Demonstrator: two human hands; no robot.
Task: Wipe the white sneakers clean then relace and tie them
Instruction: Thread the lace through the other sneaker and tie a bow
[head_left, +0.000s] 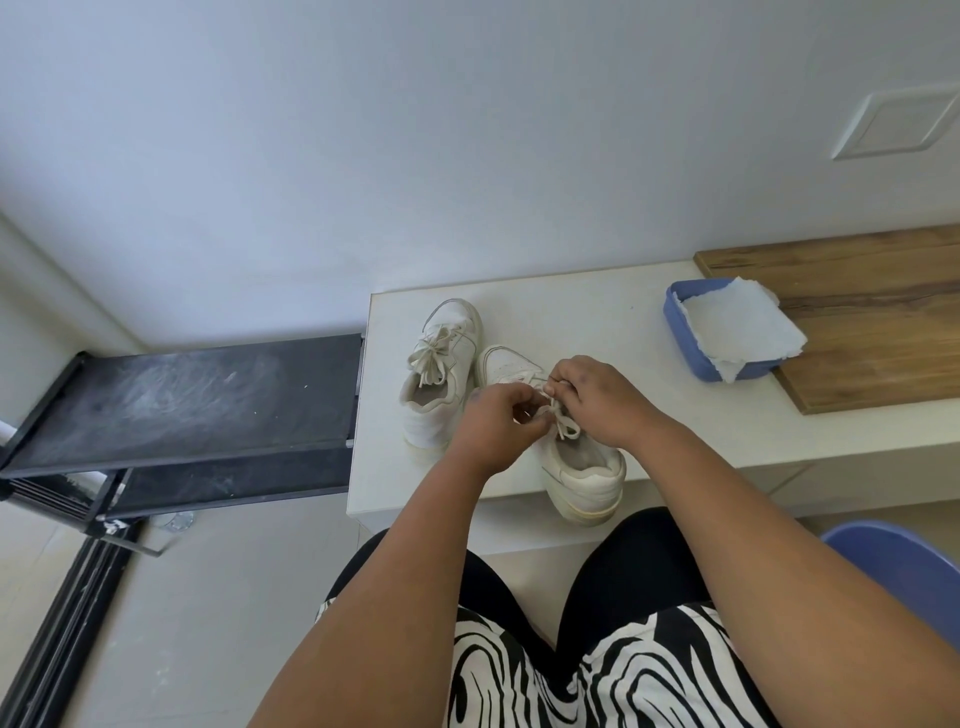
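Head view: a blue rectangular plastic tub (696, 347) sits on the pale bench top (597, 306), partly on a brown wooden board (883, 322), and holds a crumpled white paper towel (737, 327) that drapes over its rim. Two white leather sneakers stand side by side near the bench's front edge. The left sneaker (441, 374) has a tied bow. Over the right sneaker (576, 467), the left hand (493, 421) and right hand (597, 395) each pinch its cream lace (563, 421).
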